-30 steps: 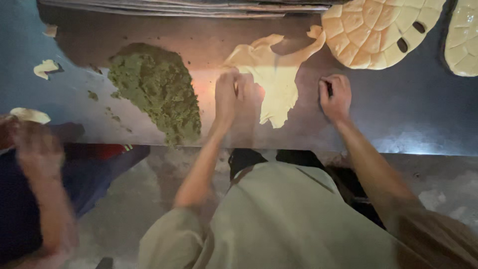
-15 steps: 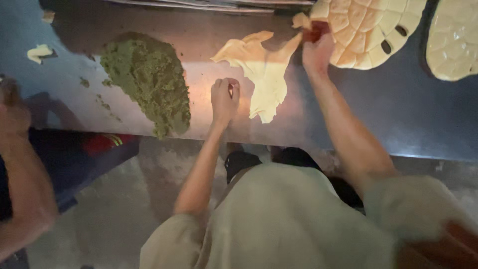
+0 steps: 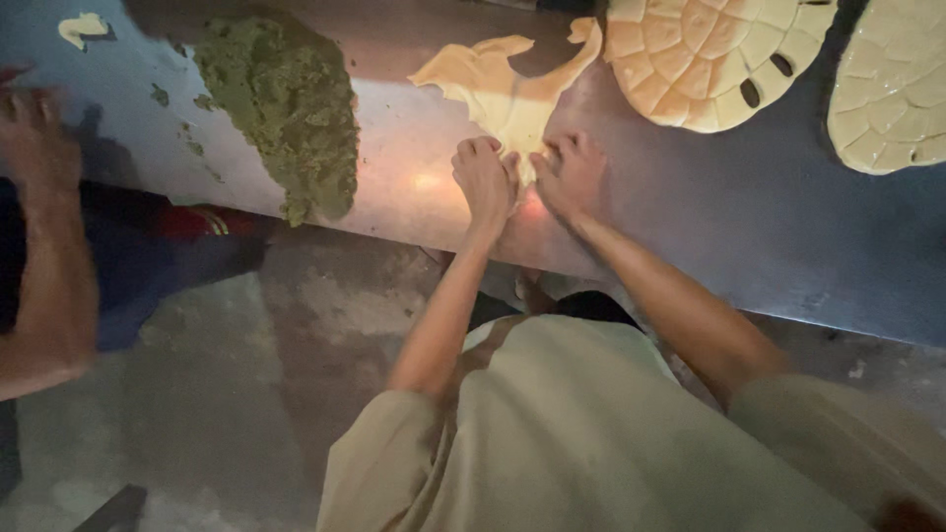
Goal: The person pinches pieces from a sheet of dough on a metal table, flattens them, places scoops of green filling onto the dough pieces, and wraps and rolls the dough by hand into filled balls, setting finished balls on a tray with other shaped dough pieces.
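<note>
A ragged sheet of pale yellow dough (image 3: 490, 81) lies flat on the steel table (image 3: 414, 148). Its narrow near tip runs down between my two hands. My left hand (image 3: 483, 182) has its fingers curled on the left side of that tip. My right hand (image 3: 570, 175) pinches the same tip from the right, and the two hands almost touch. A heap of green crumbly filling (image 3: 286, 99) lies to the left of the dough, apart from both hands.
Two round scored dough discs (image 3: 709, 54) (image 3: 892, 84) lie at the far right of the table. A small dough scrap (image 3: 84, 27) sits at the far left. Another person's hand (image 3: 34, 148) and forearm reach in at the left edge. The concrete floor (image 3: 246, 374) is below.
My right hand has come back from the round disc at the far right to the near tip of the dough sheet. My left hand shifted up against it.
</note>
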Demonstrator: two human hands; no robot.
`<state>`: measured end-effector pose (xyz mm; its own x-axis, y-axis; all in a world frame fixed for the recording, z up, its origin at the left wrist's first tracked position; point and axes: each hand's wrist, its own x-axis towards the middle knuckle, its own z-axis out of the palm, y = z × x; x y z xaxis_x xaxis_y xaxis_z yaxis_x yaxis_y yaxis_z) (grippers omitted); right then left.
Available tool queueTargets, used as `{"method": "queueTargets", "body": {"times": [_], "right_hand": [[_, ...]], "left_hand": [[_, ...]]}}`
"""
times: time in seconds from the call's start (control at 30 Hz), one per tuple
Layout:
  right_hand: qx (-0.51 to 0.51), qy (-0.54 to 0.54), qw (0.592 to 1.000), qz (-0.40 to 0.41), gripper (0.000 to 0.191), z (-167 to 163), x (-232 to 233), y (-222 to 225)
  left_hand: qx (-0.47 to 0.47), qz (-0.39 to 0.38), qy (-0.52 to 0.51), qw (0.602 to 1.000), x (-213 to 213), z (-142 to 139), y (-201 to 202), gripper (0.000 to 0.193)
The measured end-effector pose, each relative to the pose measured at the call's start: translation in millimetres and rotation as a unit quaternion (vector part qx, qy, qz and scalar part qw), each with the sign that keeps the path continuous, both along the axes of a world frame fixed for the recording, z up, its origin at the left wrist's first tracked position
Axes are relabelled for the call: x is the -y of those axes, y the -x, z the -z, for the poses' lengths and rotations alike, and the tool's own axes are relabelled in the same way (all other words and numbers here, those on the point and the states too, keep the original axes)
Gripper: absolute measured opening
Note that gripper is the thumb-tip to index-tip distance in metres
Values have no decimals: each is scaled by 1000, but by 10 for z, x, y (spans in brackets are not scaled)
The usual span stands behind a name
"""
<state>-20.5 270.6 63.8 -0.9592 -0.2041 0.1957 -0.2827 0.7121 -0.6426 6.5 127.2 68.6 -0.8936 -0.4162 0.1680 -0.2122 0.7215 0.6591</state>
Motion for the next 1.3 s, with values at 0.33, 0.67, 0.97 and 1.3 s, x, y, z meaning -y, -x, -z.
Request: {"method": "queueTargets", "body": {"times": [0.33,0.67,0.97,1.3], "right_hand": [[352,372,859,-17,39,65,-152,415],[189,-9,980,-68,23,78,-397,420],[291,110,939,147,27,63,-1663,31],[-21,-151,954,258,35,106,-2231,-851]], "left_hand": [[153,-8,-414,897,440,49,175,34],[58,60,-152,985,374,91,124,27],[-4,157,-86,984,863,-210,-40,41],[107,375,-304,869,-188,-413,876,42]]}}
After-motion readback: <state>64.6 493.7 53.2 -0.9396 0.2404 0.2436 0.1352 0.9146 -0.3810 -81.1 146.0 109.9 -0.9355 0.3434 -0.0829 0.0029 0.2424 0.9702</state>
